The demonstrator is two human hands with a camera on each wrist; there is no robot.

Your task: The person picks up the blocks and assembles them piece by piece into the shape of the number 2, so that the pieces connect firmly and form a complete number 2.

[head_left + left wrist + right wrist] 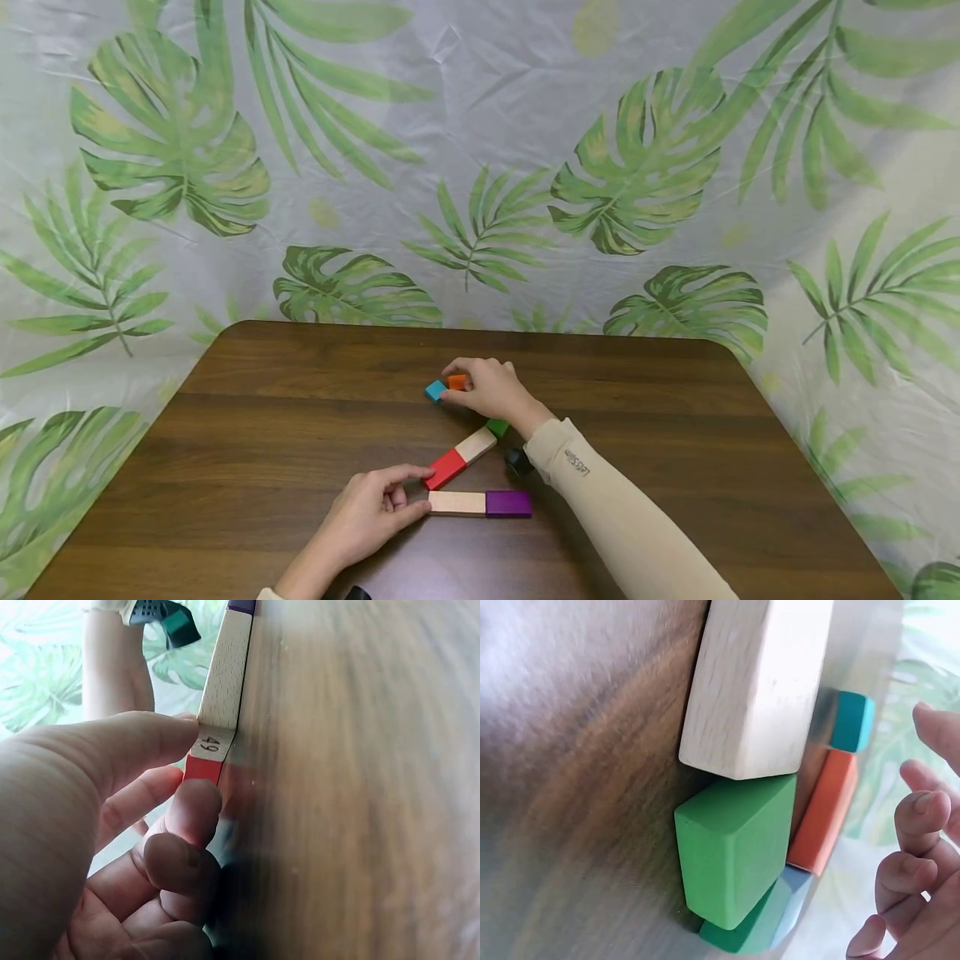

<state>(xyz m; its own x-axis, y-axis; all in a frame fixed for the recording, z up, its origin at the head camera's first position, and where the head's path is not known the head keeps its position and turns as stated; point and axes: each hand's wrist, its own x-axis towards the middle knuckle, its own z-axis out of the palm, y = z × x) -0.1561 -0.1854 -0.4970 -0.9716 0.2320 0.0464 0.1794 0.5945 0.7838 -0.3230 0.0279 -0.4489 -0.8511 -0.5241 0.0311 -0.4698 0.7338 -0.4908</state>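
My left hand [367, 510] is at the near row of blocks. Its thumb touches the end of a plain wooden block [457, 503], marked 49 in the left wrist view, and its index finger rests at the end of a red block [446, 469]. A purple block [508, 504] adjoins that plain block. Slanting away from the red one are a second plain block [476, 447] and a green block [735, 847]. My right hand [487, 388] reaches over an orange block [457, 382] and a blue block [436, 391], its thumb beside the blue one; contact is unclear.
Beyond the green block, the right wrist view shows a darker green piece [750, 926] and a greyish-blue piece [791, 900]. All lie on a brown wooden table [262, 417]. A leaf-patterned curtain [495, 100] hangs behind. A black camera [517, 461] sits at the right wrist.
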